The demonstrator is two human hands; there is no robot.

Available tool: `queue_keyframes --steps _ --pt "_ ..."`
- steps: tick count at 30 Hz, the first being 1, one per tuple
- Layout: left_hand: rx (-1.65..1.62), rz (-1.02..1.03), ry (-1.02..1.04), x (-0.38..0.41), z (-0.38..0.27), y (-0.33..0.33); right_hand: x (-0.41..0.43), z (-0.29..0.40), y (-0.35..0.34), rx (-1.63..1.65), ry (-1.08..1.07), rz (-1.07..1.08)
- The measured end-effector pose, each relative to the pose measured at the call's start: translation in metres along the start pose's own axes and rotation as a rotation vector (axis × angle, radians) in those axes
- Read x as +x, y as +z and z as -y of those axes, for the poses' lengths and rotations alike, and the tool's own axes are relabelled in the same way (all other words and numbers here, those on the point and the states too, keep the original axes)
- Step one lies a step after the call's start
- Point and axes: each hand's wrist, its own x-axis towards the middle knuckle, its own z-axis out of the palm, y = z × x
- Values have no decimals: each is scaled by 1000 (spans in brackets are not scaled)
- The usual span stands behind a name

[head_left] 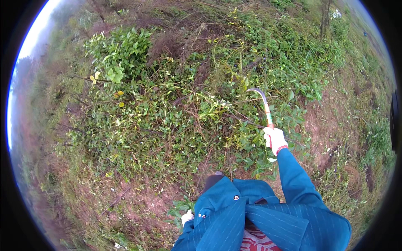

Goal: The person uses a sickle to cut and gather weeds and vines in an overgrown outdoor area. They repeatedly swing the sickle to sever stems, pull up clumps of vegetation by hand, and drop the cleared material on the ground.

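Observation:
My right hand [275,139], in a white work glove with a red cuff, grips a sickle [268,116] by its handle, which is wrapped in orange, white and green. The sickle's curved metal blade [260,94] points up and hooks left above the tangled green plants [201,116]. Down by my left side, my left hand [187,217], also in a white glove, is closed at a bunch of leafy green stems [179,207]. The fingers of this hand are partly hidden, and the blue jacket [226,204] covers its wrist.
Dense low growth with dry brown stalks [172,44] spreads ahead over sloping ground. A leafy bush [125,53] stands at upper left. Bare reddish soil [317,128] shows to the right, and more soil [141,200] at lower left. A thin trunk [324,18] rises at upper right.

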Motion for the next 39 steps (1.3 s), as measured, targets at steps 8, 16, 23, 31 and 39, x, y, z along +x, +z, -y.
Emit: queue_keyframes --steps 8,16,23,31,39 --pt "261 72 409 40 -44 1 56 4 88 -103 25 -11" --pt "-527 146 -271 14 -42 -76 196 -130 186 612 268 551" --pt "-274 277 -216 -5 43 27 113 -236 411 731 398 404" --pt "-692 405 -284 65 23 31 195 -166 227 155 496 171" --pt "-1352 268 -567 60 -90 -122 205 -189 168 725 391 352"
